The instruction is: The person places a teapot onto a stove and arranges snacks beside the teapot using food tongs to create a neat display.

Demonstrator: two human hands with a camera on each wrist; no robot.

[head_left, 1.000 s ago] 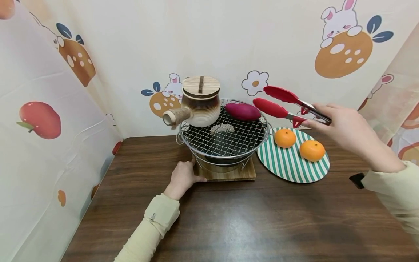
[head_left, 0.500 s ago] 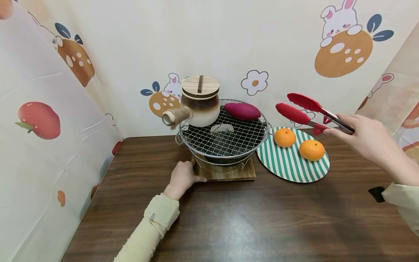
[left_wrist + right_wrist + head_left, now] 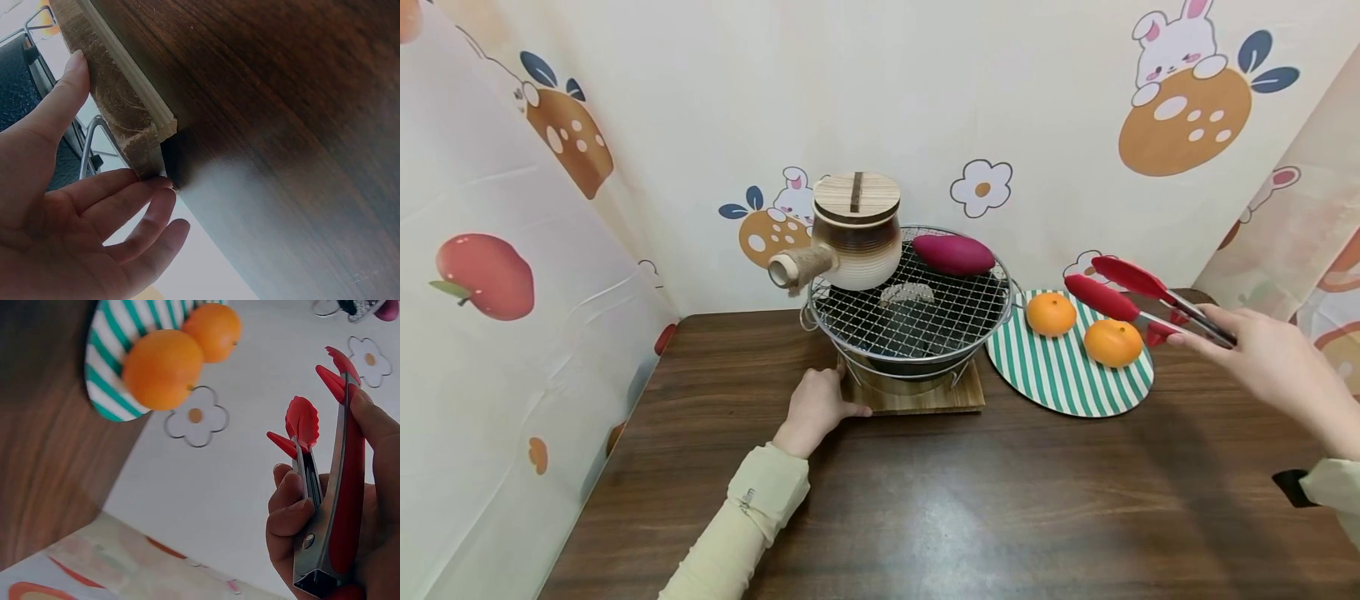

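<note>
My left hand [image 3: 816, 408] holds the corner of the square wooden board [image 3: 925, 404] under the round grill [image 3: 917, 321]. The thumb lies along the front edge, and the fingers [image 3: 115, 187] are at the left side. My right hand [image 3: 1273, 358] grips red-tipped metal tongs [image 3: 334, 506], whose jaws stand apart with nothing between them. They hover over the right part of a green-and-white striped oval mat [image 3: 1060, 379] holding two oranges [image 3: 1051, 314]. On the grill rack sit a lidded clay pot [image 3: 861, 250] with a rope-wrapped side handle and a purple sweet potato [image 3: 953, 255].
Everything stands on a dark wooden table [image 3: 880, 508]. Behind it hangs a pale cloth [image 3: 1045, 75] printed with rabbits, fruit and flowers; more cloth hangs along the left side. Wire handles [image 3: 808, 315] stick out from the grill's sides.
My right hand has carried the tongs right and down, away from the sweet potato and over the mat's right side. My left hand stays at the board's corner.
</note>
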